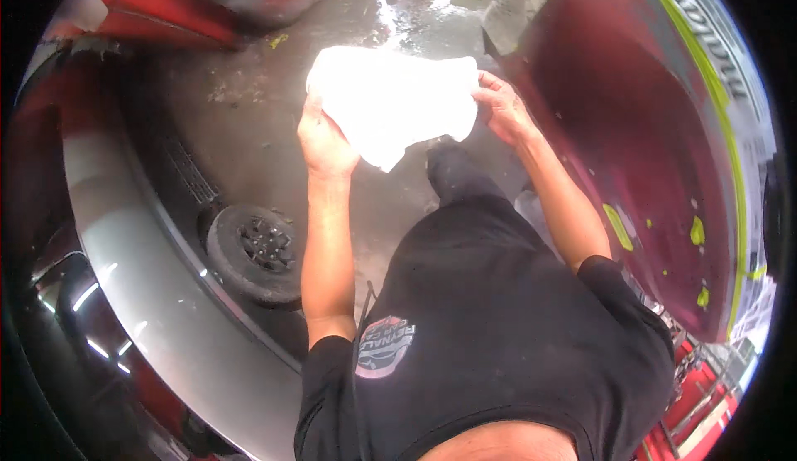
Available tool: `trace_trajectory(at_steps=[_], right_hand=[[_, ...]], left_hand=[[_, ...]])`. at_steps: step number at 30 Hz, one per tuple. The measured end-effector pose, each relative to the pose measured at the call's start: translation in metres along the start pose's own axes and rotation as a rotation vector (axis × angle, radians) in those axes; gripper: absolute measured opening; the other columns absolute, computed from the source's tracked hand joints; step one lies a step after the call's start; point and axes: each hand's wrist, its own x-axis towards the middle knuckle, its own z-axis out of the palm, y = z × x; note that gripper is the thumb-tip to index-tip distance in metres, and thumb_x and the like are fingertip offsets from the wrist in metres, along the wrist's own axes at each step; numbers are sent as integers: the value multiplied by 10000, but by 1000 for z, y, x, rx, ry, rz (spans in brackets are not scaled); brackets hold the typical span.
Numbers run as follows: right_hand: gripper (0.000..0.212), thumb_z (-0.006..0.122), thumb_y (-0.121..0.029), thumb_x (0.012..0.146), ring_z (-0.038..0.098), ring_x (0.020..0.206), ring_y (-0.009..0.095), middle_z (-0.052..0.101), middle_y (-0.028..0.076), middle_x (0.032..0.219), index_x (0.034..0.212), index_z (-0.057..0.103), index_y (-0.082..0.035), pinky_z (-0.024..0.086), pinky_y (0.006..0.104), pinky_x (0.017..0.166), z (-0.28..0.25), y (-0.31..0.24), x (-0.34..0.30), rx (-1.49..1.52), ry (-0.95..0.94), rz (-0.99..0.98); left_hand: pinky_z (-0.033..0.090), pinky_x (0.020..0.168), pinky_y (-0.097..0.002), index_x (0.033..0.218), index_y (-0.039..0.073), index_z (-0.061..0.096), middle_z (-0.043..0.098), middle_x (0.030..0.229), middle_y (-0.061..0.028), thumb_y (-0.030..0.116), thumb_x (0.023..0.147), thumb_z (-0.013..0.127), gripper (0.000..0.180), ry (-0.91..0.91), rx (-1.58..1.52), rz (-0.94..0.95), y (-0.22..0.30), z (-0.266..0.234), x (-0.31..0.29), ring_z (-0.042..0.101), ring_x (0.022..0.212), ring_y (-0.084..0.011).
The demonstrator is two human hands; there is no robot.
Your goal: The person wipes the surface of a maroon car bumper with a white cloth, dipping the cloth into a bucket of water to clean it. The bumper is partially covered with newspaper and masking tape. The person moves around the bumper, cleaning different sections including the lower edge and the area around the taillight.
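A bright white cloth with uneven edges is stretched out between my two hands, above the floor. Glare washes out its surface, so I cannot tell whether it is fabric or paper. My left hand grips its left side, the thumb up along the edge and the fingers hidden behind. At the right edge, my right hand pinches the cloth between thumb and fingers.
A silver-grey car body curves along the left, beside a wheel on the floor. To the right stands a dark red panel with green tape and masking paper. A red car part lies far left; tools sit at lower right.
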Motion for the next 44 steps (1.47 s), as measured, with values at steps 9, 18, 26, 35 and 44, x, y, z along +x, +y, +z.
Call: trace_trajectory(at_steps=[9, 18, 26, 35, 44], right_hand=[[388, 672, -181, 948, 705, 1012, 287, 720, 192, 1012, 1295, 645, -9, 576, 348, 829, 19, 14, 139, -1122, 99, -349], [344, 764, -269, 875, 691, 849, 325, 684, 163, 939, 1108, 695, -25, 538, 426, 757, 164, -128, 216, -983, -103, -680], [239, 664, -173, 968, 668, 865, 111, 735, 53, 964, 1107, 700, 18, 537, 298, 769, 163, -133, 315, -715, 25, -379], [258, 626, -207, 1000, 632, 870, 74, 722, 30, 933, 1166, 682, -18, 513, 265, 782, 187, -154, 408, -359, 185, -223], [239, 673, -195, 984, 629, 921, 85, 722, 19, 972, 1173, 688, -51, 516, 288, 845, 160, -177, 465, -431, 324, -325]], left_hand=[[446, 1120, -436, 1520, 29, 434, 579, 1426, -130, 289, 1105, 423, 490, 187, 216, 16, 32, 27, 118, 566, 1301, -268], [380, 1164, -420, 1530, 22, 363, 489, 1484, -128, 463, 1122, 326, 602, 113, 366, 1, 38, 18, 222, 470, 1381, -255], [364, 1150, -391, 1431, -30, 476, 541, 1421, -129, 370, 1113, 422, 515, 3, 418, -66, 75, -28, 327, 496, 1333, -232], [559, 767, -317, 1169, 2, 703, 711, 1067, -53, 193, 1038, 602, 252, -69, 798, -274, 160, -64, 461, 672, 935, -124], [546, 786, -288, 1200, -12, 712, 735, 1027, -56, 151, 982, 697, 273, -114, 850, -419, 154, -78, 577, 673, 859, -118]])
